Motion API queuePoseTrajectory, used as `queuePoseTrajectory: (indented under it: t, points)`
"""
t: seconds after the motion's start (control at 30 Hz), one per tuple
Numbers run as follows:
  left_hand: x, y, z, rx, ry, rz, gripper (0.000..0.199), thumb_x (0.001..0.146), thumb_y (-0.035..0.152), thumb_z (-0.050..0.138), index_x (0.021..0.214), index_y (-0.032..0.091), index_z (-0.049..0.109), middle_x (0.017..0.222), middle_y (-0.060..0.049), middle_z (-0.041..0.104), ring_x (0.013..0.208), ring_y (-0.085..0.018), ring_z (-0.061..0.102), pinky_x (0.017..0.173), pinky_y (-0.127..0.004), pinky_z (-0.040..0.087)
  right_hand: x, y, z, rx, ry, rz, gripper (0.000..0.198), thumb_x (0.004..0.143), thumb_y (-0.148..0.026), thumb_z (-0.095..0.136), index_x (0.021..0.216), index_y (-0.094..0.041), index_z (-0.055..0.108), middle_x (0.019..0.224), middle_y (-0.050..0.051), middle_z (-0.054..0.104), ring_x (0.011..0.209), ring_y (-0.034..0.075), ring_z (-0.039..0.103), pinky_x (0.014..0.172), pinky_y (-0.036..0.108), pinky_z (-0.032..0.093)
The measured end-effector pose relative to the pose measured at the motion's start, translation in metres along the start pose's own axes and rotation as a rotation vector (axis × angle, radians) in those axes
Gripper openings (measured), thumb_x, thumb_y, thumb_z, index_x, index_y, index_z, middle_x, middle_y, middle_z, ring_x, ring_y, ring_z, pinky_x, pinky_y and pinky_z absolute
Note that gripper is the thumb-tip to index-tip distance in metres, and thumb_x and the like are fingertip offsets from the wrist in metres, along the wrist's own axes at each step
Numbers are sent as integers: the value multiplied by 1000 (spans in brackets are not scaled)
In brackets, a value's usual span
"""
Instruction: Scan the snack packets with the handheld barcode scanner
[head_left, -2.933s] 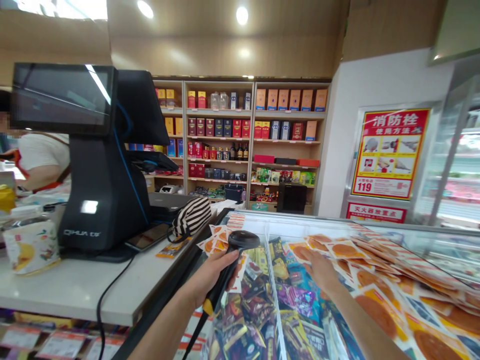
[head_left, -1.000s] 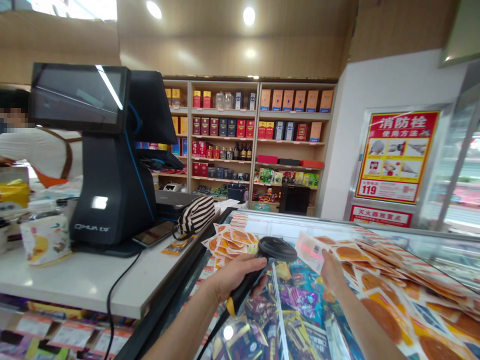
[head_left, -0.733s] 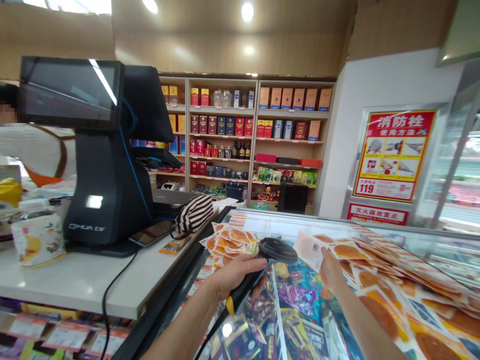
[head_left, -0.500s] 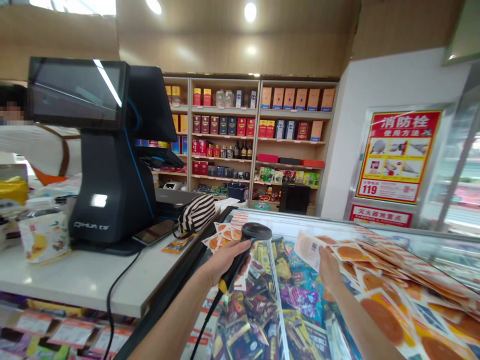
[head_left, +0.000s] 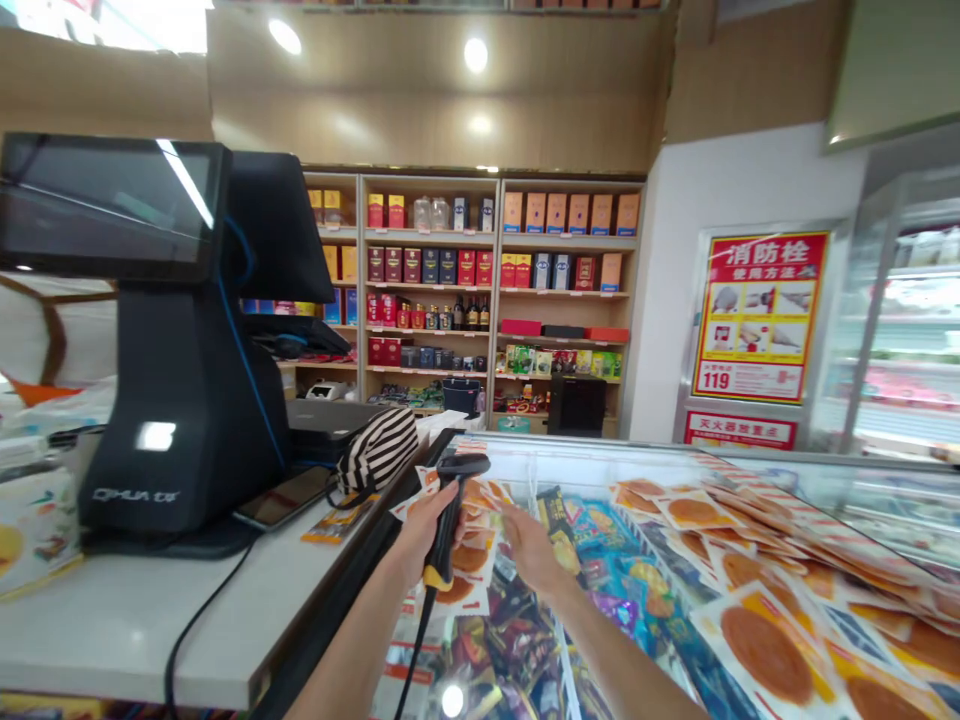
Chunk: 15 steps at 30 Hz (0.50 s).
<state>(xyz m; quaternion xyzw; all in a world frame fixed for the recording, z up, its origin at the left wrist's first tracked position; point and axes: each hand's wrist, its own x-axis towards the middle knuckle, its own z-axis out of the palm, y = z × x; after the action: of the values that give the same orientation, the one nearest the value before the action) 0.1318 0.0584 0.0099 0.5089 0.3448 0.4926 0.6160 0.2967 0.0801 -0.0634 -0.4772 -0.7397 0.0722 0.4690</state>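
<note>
My left hand is wrapped around the handle of a black barcode scanner with a yellow end and a trailing cable. Under and beside the scanner lies a small pile of flat packets, white with round orange-brown discs. My right hand is at the right edge of this pile, fingers closed on a flat packet; its fingertips are partly hidden. On the right, a larger heap of the same packets covers the glass top of a freezer.
Left stands a white counter with a black cash register, a phone and a striped pouch. Colourful bagged goods show through the glass. Behind are shelves of boxes and a red poster.
My right hand has moved left with a packet, from near the right heap to the small pile. The scanner has shifted slightly left and down in view. The camera view has turned slightly.
</note>
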Motion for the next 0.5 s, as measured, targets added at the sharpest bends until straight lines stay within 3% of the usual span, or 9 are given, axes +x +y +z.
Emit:
queuePoseTrajectory:
  t: [0.1,0.17,0.23,0.33,0.43,0.5]
  points:
    - [0,-4,0,4,1,-9,33,67,45,49,63,13,51,50,1,51,38,-6,44,39,-18,33,0,-11,3,-79,-140,-149,36,77,-24,34,108,-21,49,110,4,52,104,17,44,88,32,33]
    - [1,-7,1,-5,-7,-22,32,66,45,49,64,13,51,49,2,51,38,-6,43,39,-18,33,1,-5,-11,-178,-191,-161,40,72,-24,40,112,-21,46,114,5,49,107,18,41,90,32,31]
    - [3,-9,3,-16,-31,-47,32,66,45,49,66,13,51,50,2,50,38,-7,43,38,-18,33,1,14,-40,-338,-175,-55,47,68,-25,44,115,-18,43,119,8,45,110,19,37,92,34,27]
    - [8,-13,5,-27,-84,-120,33,65,47,50,63,14,50,50,2,50,38,-7,43,38,-19,32,-4,55,-104,-666,-82,209,49,66,-21,43,115,-14,43,121,13,41,112,22,33,92,39,24]
    - [11,-16,10,-64,-107,-164,32,64,46,52,65,14,49,51,1,52,38,-8,44,38,-19,32,-18,90,-164,-965,-1,423,55,60,-22,48,114,-23,42,124,11,36,115,31,25,86,53,21]
    - [8,-14,15,-102,-115,-169,31,64,46,51,68,15,49,52,2,52,39,-7,44,38,-18,31,-31,102,-188,-1082,16,518,51,58,-24,50,109,-25,47,119,10,41,112,34,27,81,56,21]
